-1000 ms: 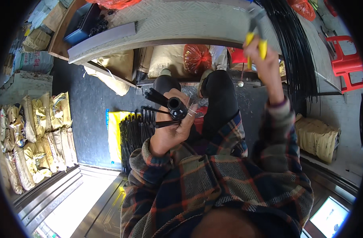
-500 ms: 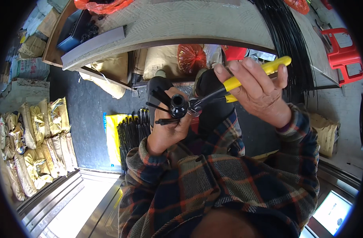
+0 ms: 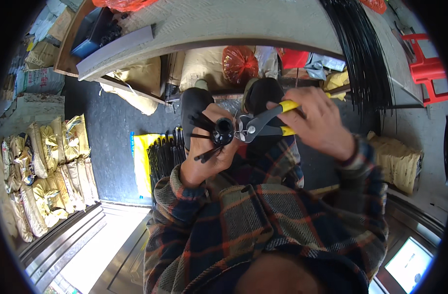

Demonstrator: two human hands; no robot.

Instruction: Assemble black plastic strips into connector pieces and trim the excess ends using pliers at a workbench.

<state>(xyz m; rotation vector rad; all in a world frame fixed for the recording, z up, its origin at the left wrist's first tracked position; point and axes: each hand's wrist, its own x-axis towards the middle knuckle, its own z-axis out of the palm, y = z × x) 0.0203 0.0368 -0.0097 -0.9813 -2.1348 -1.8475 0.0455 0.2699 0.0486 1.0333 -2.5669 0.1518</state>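
My left hand [image 3: 209,159] is wrapped round a black hollow-ended tube [image 3: 223,128], with several thin black rods [image 3: 200,122] sticking out to its left. Its open round end faces up; the rest is hidden by my fingers. My right hand [image 3: 314,117] grips a pair of pliers [image 3: 263,120] with grey metal arms and yellow handles. The jaws are right beside the tube, at a small shiny bit of metal that I cannot make out. Both handles are spread apart, the far one under my fingers.
A workbench [image 3: 224,41] spans the far side, with long black rods [image 3: 361,59] hanging over its edge. Under it lies a red plastic bag [image 3: 239,63]. More black rods [image 3: 166,152] stand by my left leg. Wrapped bundles [image 3: 50,171] line the left; a red stool [image 3: 430,71] is far right.
My right hand has moved nearer and closed more fully round the plier handles. The pliers have turned flatter, showing their jaws beside the tube. My left hand stays nearly in place.
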